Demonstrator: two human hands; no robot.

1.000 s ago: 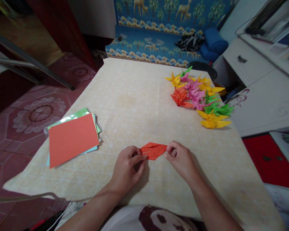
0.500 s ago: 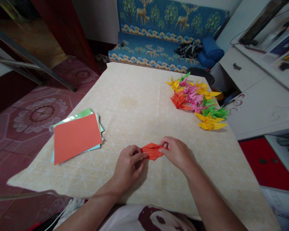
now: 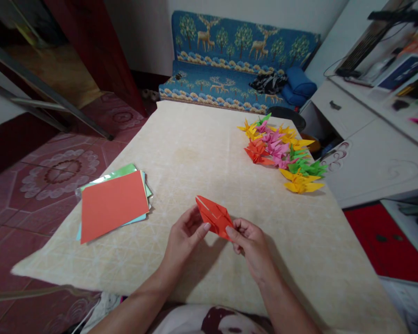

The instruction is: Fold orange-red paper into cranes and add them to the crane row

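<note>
A folded piece of red-orange origami paper (image 3: pixel 214 215), long and diamond-shaped with creases along it, is tilted up between my two hands above the table. My left hand (image 3: pixel 188 232) pinches its lower left side, thumb on the front and fingers behind. At its right end, my right hand (image 3: pixel 247 236) grips it with the thumb on top and the other fingers curled beneath. Left of my hands lies a stack of coloured paper (image 3: pixel 114 206) with a red-orange sheet on top and green and blue sheets peeking out.
Several folded paper cranes (image 3: pixel 282 148) in yellow, pink, green and red-orange cluster at the table's right far side. A pale patterned cloth (image 3: pixel 188 130) covers the table. Behind it is a blue sofa (image 3: pixel 223 83); a white cabinet (image 3: pixel 362 139) stands to the right.
The folded paper has been lifted off the table and turned, its left end now pointing up and away. Both hands have shifted their grip on it.
</note>
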